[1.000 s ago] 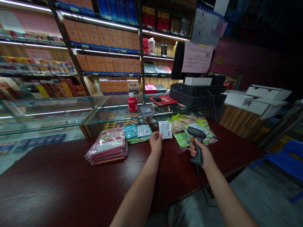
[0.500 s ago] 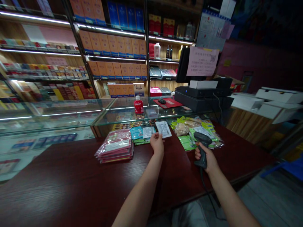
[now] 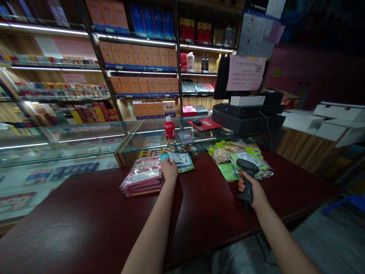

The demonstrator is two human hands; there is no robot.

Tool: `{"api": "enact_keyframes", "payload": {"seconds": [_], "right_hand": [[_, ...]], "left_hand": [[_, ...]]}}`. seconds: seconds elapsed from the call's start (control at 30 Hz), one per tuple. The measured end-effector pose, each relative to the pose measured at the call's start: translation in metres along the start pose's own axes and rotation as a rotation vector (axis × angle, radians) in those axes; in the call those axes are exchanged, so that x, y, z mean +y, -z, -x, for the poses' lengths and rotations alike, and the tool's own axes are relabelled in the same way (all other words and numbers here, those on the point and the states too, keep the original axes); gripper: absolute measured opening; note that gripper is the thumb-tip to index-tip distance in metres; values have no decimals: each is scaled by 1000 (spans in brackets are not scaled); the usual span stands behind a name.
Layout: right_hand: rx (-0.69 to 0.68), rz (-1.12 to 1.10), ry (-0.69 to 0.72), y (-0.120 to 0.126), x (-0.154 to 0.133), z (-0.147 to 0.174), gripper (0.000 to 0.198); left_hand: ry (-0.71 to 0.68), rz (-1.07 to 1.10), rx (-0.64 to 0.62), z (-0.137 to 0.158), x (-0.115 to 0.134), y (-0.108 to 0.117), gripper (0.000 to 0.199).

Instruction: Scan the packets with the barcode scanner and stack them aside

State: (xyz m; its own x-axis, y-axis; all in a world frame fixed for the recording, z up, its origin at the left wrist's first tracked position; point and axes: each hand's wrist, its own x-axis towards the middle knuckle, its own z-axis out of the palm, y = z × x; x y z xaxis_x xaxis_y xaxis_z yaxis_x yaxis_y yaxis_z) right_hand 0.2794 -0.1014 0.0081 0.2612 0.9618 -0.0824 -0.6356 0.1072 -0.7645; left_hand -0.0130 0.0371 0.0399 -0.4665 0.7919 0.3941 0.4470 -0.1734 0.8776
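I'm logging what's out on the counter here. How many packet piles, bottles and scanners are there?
Packet piles: 3 (pink pile, blue pile under the left hand, green pile)
Bottles: 1 (red bottle on the glass case)
Scanners: 1 (scanner in the right hand)
Total: 5

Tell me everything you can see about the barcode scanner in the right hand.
The barcode scanner is a dark grey, plastic-looking handheld gun with a wide head on a narrower grip. The right hand wraps the grip, holding it upright above the dark red table, head toward the green packets. A dark cable drops from its base.
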Motion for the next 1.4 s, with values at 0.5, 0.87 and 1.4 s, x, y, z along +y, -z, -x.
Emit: {"api": "enact_keyframes", "payload": {"seconds": [0.5,0.87,1.4], "right_hand": [[12,-1,-23,-1,-2,4,30],[-6,21,-16,2,-2,4,28],[-3,-18,67,-1,-5,4,37]], "left_hand": [[-492,-731,-353,40,6,-6,52],[-428,-808,-229,35,-2,5,56],[-588,-428,-562,97,53,-57,47]]}}
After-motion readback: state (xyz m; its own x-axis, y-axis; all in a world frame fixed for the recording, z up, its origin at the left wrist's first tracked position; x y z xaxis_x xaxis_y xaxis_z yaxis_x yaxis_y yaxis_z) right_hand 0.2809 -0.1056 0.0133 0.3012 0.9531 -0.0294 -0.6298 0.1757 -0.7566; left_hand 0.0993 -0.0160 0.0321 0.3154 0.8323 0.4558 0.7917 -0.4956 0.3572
